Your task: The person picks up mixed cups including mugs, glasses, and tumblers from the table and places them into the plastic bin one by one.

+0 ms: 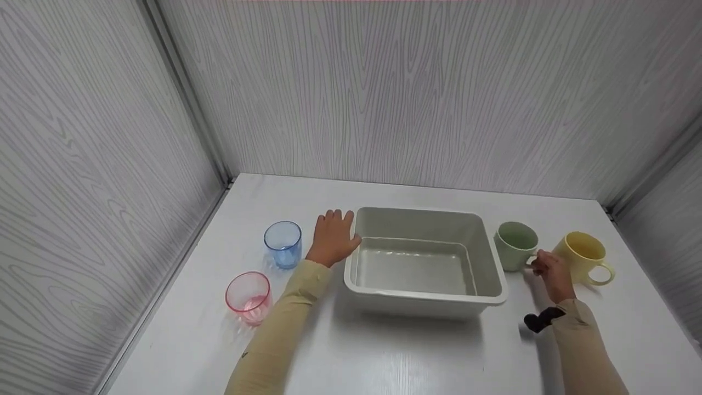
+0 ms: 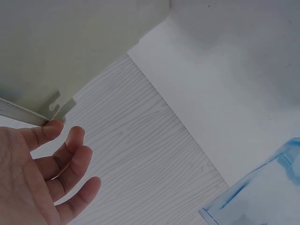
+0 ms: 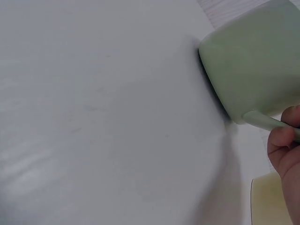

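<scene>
A pale grey-green rectangular basin [image 1: 425, 298] stands in the middle of the white table. My left hand [image 1: 332, 238] is at its left side, fingers spread and loosely bent, the thumb tip right at the rim in the left wrist view. On the basin's right, my right hand [image 1: 553, 274] pinches the handle of a light green mug [image 3: 253, 61] between thumb and fingers. The mug is upright in the head view, and its base sits at the table surface in the right wrist view. Directly right of that hand is a yellow mug [image 1: 586, 249], its handle pointing right.
A clear blue glass [image 1: 283, 247] stands just left of my left hand. Nearer the front left is a clear pink glass [image 1: 249, 296], close beside the left sleeve. Wood-grain panels [image 1: 406, 99] wall in the table [image 1: 406, 356] at the back and both sides.
</scene>
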